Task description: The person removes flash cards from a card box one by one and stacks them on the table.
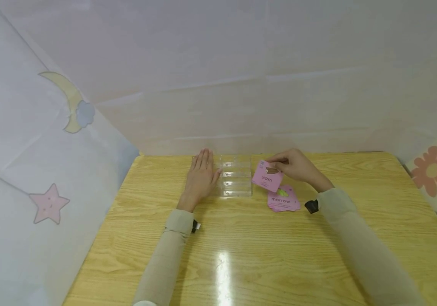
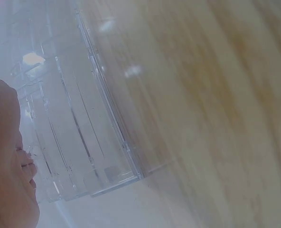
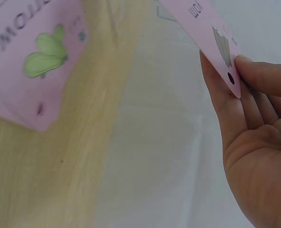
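Observation:
Pinched between the thumb and fingers of my right hand [image 1: 295, 165] is a pink card [image 1: 266, 180] printed "yam", held tilted just right of a clear plastic tiered rack [image 1: 237, 194]. In the right wrist view the thumb presses on the corner of that yam card [image 3: 209, 35], near its punched hole. Below it on the table lies a loose stack of pink cards [image 1: 282, 201], with "marrow" on top. My left hand [image 1: 200, 176] rests with straight fingers on the rack's left part. The left wrist view shows the rack's stepped slots [image 2: 79, 128] beside the hand.
The rack stands at the back of a wood-grain table [image 1: 264, 255], close to a pale hanging sheet [image 1: 218, 110]. At the left is another sheet with a moon [image 1: 67, 95] and a star [image 1: 50, 204]. A flower print [image 1: 432, 170] shows at the right.

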The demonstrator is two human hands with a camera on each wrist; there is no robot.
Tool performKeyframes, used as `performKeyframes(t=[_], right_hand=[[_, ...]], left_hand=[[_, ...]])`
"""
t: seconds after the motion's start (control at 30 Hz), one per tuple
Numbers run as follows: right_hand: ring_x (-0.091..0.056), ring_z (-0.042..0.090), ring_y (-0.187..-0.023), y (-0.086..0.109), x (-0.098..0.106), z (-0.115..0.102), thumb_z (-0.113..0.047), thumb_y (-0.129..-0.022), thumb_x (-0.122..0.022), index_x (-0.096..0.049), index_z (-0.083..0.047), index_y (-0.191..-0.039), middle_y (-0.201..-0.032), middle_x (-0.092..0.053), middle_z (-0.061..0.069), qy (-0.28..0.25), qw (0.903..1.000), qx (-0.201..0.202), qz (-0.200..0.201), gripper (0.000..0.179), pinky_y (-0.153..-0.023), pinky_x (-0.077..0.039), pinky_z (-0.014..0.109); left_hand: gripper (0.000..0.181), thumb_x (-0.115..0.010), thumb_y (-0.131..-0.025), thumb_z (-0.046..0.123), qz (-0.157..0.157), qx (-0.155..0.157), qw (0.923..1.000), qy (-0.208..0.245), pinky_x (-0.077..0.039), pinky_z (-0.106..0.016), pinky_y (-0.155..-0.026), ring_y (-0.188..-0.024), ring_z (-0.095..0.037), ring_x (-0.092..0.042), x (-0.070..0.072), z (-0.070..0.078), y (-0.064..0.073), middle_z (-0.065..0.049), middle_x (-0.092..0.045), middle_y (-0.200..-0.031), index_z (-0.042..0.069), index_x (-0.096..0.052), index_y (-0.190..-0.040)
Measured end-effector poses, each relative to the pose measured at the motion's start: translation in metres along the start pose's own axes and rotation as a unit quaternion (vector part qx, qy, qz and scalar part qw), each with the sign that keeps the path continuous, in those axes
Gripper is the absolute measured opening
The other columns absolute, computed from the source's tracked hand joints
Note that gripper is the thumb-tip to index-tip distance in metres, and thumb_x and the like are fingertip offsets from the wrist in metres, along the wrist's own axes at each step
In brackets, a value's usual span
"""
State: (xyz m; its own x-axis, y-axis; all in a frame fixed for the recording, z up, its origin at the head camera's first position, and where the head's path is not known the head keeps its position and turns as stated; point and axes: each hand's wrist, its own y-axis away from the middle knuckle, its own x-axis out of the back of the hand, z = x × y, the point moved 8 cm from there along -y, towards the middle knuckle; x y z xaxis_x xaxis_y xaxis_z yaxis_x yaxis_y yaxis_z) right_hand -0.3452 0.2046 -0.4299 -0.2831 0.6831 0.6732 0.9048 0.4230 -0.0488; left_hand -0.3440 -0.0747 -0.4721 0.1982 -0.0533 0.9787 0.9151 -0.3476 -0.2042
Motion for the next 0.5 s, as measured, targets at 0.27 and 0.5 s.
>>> performKeyframes(t=[0.27, 0.5], right_hand=[[-0.037, 0.006, -0.052, 0.011, -0.001, 0.022, -0.007, -0.104, -0.059, -0.076, -0.005, -0.128, -0.128, -0.074, 0.024, -0.001, 0.9996, -0.016, -0.021, 0.029, -0.048, -0.036, 0.022], [-0.046, 0.010, -0.059, 0.015, -0.004, 0.035, -0.007, -0.105, -0.058, -0.075, -0.004, -0.128, -0.129, -0.074, 0.024, 0.000, 0.9991, -0.030, -0.031, 0.029, -0.052, -0.042, 0.023]], left_hand=[[0.077, -0.023, -0.114, 0.051, -0.014, 0.007, 0.9999, -0.005, -0.015, -0.051, -0.137, -0.165, -0.037, -0.016, -0.001, -0.001, -0.001, -0.022, -0.012, -0.177, -0.003, -0.007, -0.167], [0.078, -0.022, -0.114, 0.052, -0.019, 0.008, 0.9998, -0.001, -0.015, -0.051, -0.137, -0.166, -0.036, -0.014, -0.001, 0.000, 0.000, -0.022, -0.012, -0.177, -0.002, -0.007, -0.167]])
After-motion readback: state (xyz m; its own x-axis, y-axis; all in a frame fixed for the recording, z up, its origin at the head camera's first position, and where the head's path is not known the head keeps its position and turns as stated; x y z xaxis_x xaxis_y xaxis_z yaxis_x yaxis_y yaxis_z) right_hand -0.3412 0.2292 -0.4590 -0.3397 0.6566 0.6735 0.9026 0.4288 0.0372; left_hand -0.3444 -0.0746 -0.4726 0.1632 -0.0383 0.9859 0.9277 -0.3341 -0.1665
